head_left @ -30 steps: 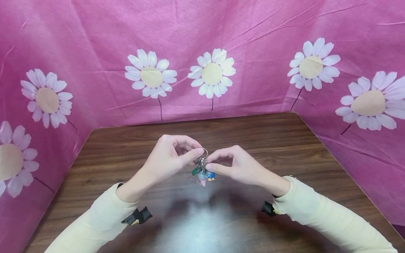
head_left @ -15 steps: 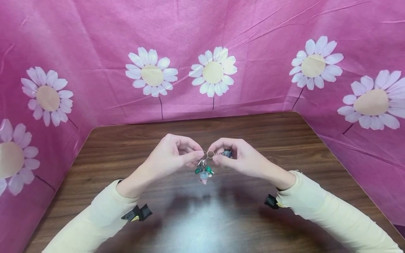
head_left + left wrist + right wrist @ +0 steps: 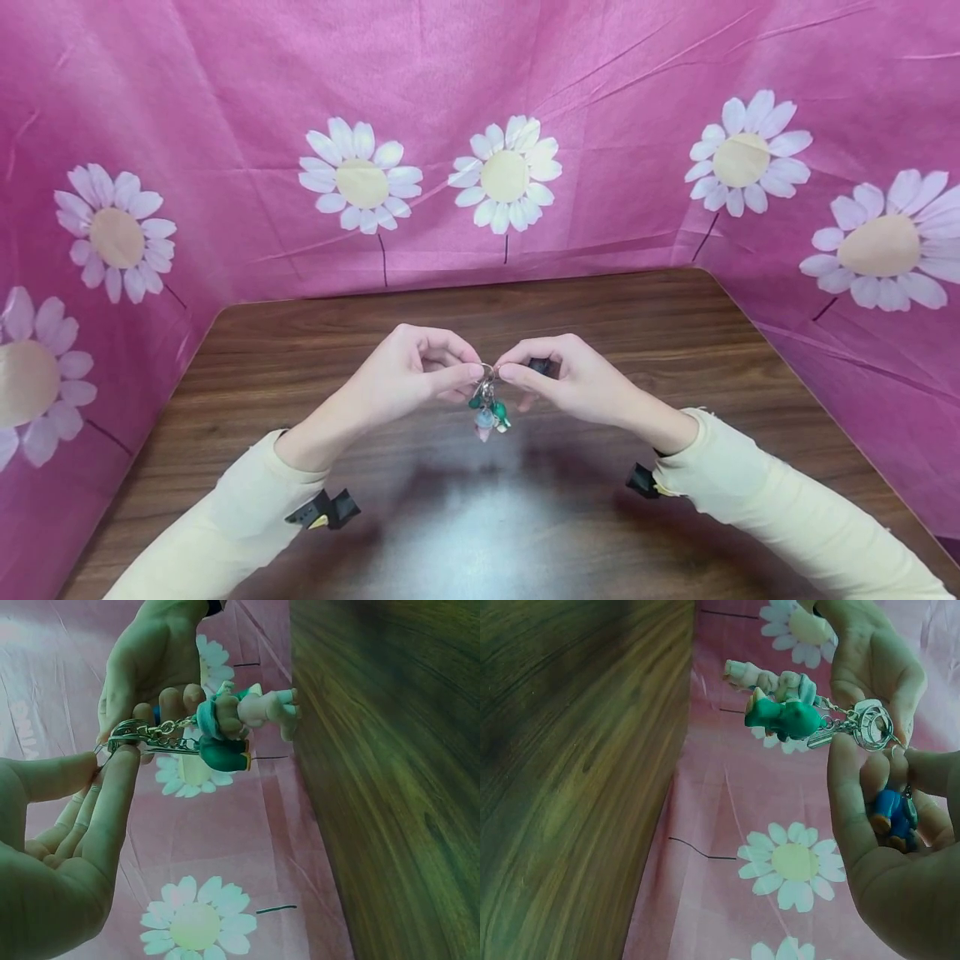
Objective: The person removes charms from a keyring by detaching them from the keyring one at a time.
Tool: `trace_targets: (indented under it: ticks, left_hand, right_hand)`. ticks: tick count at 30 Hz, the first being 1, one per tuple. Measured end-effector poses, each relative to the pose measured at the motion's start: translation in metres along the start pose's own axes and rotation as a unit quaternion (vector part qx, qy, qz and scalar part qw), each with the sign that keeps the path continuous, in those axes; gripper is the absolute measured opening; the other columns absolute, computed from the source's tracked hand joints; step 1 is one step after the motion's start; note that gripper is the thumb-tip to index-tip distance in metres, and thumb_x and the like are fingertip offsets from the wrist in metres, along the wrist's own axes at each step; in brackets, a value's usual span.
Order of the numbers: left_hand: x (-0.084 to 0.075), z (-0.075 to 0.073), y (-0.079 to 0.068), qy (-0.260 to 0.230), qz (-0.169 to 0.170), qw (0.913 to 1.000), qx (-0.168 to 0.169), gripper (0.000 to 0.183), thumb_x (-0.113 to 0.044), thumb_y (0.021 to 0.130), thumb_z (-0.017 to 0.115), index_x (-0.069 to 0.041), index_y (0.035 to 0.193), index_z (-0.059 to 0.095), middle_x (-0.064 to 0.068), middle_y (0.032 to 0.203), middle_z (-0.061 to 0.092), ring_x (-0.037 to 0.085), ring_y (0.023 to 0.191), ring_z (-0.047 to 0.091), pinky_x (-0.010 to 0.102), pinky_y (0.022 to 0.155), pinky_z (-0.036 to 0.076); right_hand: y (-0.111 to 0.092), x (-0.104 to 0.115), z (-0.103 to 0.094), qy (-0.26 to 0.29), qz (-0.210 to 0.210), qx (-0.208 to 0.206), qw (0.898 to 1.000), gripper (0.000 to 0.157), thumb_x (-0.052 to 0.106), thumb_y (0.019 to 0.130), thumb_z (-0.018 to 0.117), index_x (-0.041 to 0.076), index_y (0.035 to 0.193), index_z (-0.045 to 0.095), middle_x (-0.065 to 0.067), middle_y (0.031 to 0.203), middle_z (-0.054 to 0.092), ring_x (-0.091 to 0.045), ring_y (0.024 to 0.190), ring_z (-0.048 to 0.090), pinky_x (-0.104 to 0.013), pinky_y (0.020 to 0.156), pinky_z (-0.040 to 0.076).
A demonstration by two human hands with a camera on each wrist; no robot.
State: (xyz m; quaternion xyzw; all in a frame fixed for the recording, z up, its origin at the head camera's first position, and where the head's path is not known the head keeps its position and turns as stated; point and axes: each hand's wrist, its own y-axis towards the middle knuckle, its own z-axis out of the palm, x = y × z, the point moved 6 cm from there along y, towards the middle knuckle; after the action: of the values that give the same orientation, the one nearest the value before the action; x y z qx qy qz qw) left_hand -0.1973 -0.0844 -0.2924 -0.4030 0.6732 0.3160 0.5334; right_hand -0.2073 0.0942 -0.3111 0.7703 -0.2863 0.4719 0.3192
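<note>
My left hand pinches a metal key ring between thumb and index finger, above the table. From it hang small figure charms on chains: a green one, and a pale one with a grey-blue top. A flat silver piece, perhaps a key, hangs among them. Close by on the right, my right hand pinches the small ring of a blue figure keychain. That blue figure lies against its curled fingers. Whether the two rings are linked, I cannot tell.
Below the hands lies a dark wood-grain table. Pink cloth printed with white daisies stands along its back and sides. Black devices are strapped at both wrists.
My right hand moved from the hanging charms up to the ring and drew the blue figure keychain sideways into its fingers. Since then both hands have come slightly closer. The left keeps its pinch.
</note>
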Motion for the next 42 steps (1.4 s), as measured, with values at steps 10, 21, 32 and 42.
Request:
trace_targets:
  ticks: [10,21,32,42]
  left_hand:
    - [-0.001,0.001,0.0,0.022,0.012,0.9997,0.005,0.009,-0.011,0.091,0.076,-0.004,0.096,0.076,0.011,0.082,0.075,0.028,0.078,0.073,0.041,0.075,0.062]
    - [0.002,0.009,0.003,0.039,0.029,0.9986,0.018,0.011,-0.01,0.091,0.077,-0.001,0.096,0.076,0.009,0.079,0.074,0.029,0.069,0.073,0.04,0.066,0.063]
    - [0.004,0.014,0.003,0.037,0.023,0.9987,0.027,0.011,-0.01,0.091,0.077,-0.001,0.097,0.076,0.01,0.081,0.074,0.032,0.071,0.073,0.044,0.068,0.063]
    - [0.01,0.012,0.001,0.041,0.002,0.9987,0.029,0.018,-0.014,0.089,0.079,-0.002,0.102,0.077,0.009,0.088,0.076,0.023,0.071,0.074,0.043,0.069,0.063]
  right_hand:
    - [-0.001,-0.002,0.001,0.087,0.057,0.018,0.994,0.016,0.011,0.101,0.064,-0.001,0.105,0.073,-0.017,0.087,0.07,-0.022,0.067,0.067,-0.051,0.068,0.062]
    - [-0.003,-0.005,0.002,0.079,0.109,0.027,0.991,0.019,0.015,0.095,0.073,0.001,0.108,0.074,-0.017,0.088,0.072,-0.025,0.065,0.068,-0.049,0.063,0.062]
    - [-0.003,-0.01,0.007,0.064,0.139,0.051,0.987,0.016,0.012,0.093,0.071,-0.002,0.102,0.072,-0.013,0.083,0.072,-0.02,0.06,0.065,-0.048,0.063,0.062]
    - [-0.002,-0.012,0.006,0.076,0.13,0.015,0.988,0.014,0.01,0.091,0.07,-0.001,0.099,0.072,-0.019,0.078,0.069,-0.018,0.057,0.062,-0.048,0.061,0.062]
